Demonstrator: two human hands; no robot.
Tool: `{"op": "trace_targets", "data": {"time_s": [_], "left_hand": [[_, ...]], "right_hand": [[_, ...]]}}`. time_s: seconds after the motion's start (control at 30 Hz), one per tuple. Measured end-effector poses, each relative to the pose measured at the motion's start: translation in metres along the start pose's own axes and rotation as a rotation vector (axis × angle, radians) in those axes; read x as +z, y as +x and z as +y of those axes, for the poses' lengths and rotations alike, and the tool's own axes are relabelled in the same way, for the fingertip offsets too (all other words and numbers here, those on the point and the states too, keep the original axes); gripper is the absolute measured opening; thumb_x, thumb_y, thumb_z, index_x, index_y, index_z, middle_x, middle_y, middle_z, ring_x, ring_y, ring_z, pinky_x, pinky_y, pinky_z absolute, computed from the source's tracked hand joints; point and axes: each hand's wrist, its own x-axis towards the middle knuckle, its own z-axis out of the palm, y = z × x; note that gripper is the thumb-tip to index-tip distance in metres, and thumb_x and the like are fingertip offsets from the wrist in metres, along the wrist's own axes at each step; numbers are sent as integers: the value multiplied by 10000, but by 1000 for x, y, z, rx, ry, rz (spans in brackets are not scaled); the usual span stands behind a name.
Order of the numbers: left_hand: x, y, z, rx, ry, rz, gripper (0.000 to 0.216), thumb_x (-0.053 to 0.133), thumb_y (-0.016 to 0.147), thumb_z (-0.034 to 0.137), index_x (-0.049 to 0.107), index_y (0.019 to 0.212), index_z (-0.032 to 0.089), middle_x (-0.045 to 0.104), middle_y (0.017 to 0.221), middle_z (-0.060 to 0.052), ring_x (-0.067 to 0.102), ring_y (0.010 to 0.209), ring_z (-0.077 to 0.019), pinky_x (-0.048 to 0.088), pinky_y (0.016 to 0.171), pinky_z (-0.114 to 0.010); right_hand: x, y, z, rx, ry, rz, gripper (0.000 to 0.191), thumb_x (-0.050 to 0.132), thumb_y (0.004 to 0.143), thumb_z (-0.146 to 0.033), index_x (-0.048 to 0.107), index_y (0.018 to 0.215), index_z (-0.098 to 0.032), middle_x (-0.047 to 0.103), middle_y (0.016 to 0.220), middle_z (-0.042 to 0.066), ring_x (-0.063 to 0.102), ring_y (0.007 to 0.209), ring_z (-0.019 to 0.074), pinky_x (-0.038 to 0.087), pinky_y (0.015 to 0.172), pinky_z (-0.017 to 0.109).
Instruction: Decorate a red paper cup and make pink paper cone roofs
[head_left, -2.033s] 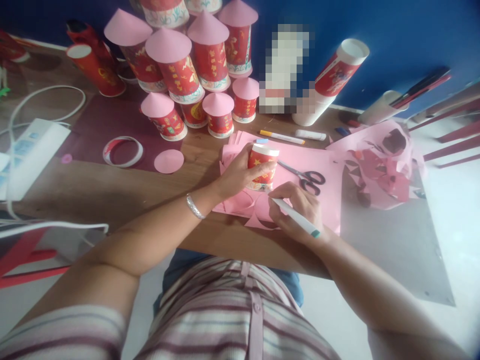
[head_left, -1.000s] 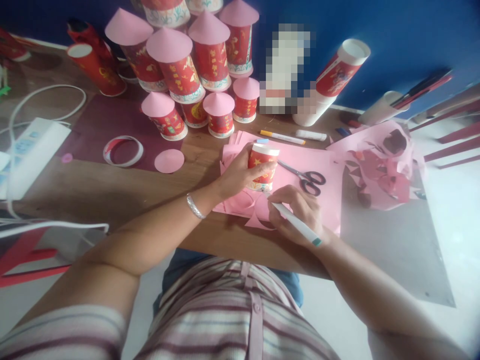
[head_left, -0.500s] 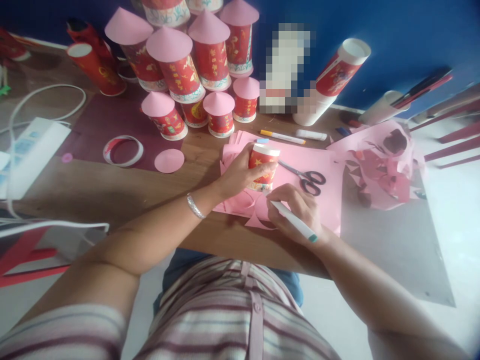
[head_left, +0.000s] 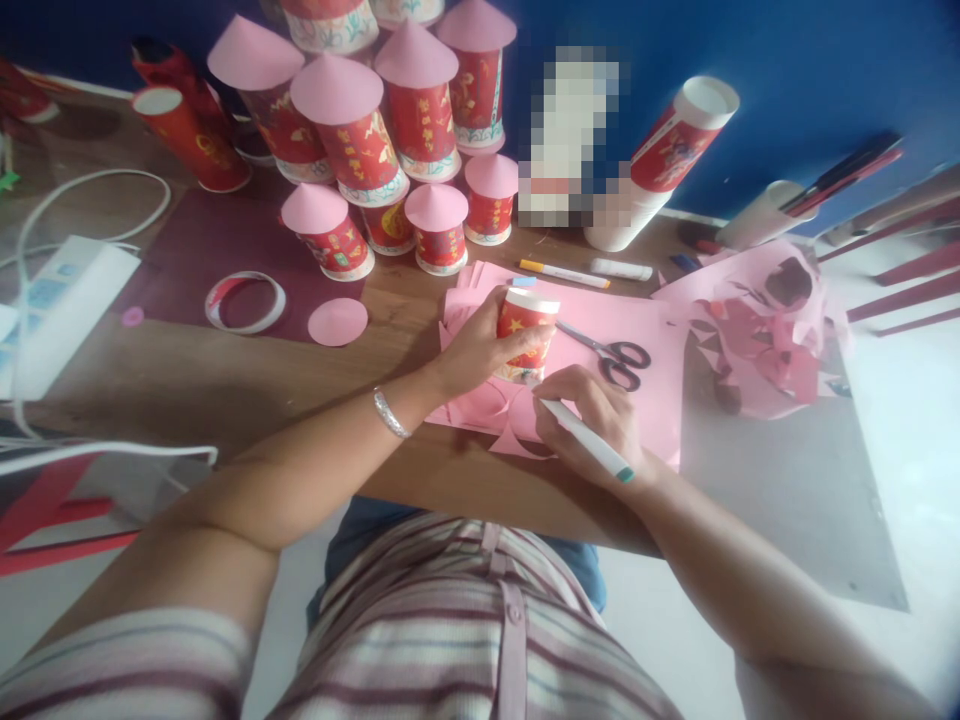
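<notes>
My left hand (head_left: 480, 345) is wrapped round a red paper cup (head_left: 523, 318) with a white rim and gold star patterns. The cup is tilted slightly above the pink paper, and coloured marks show on its pale lower band. In my right hand (head_left: 589, 415) is a white marker pen (head_left: 589, 440) with a green end, its front part close to the cup's lower band. My fingers hide the pen's tip. Black-handled scissors (head_left: 615, 362) lie just right of the cup on pink paper sheets (head_left: 664, 400), where several cut shapes also rest.
Several red paper cylinders with pink cone tops (head_left: 339, 90) stand at the back. A tape roll (head_left: 246, 302) and a pink paper disc (head_left: 337, 322) lie to the left. A yellow-capped marker (head_left: 564, 274) is behind the cup. Pink paper scraps (head_left: 772, 340) are heaped at right.
</notes>
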Motion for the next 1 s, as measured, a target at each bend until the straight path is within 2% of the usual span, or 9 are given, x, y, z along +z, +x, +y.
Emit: {"op": "trace_targets", "data": {"time_s": [0.4, 0.67, 0.9, 1.0], "left_hand": [[-1, 1, -4, -13, -49, -9, 611, 834, 768, 484, 513, 1205, 201, 675, 1142, -82, 660, 1006, -209, 556, 860, -351], [-1, -1, -3, 0, -29, 27, 485, 667, 902, 511, 518, 1252, 209, 674, 1180, -81, 656, 1086, -212, 535, 925, -364], [-6, 3, -13, 28, -141, 27, 464, 631, 895, 469, 540, 1281, 227, 653, 1231, -68, 650, 1100, -211, 552, 900, -341], [-7, 4, -14, 15, -163, 10, 444, 647, 884, 448, 545, 1254, 223, 664, 1194, -71, 655, 1084, -214, 550, 909, -356]], "right_hand": [[-5, 1, -3, -65, 87, -55, 221, 566, 875, -55, 556, 996, -240, 665, 760, -29, 652, 617, 119, 538, 558, 242], [-4, 1, -3, -63, 81, -40, 219, 570, 878, -64, 558, 999, -246, 663, 750, -34, 652, 612, 118, 534, 554, 240], [-5, 1, -3, -69, 71, -33, 186, 569, 895, -71, 559, 991, -230, 658, 747, -24, 643, 609, 116, 535, 557, 236], [-6, 2, -3, -67, 66, -29, 185, 574, 893, -63, 562, 985, -223, 655, 740, -19, 638, 602, 120, 534, 555, 239]]}}
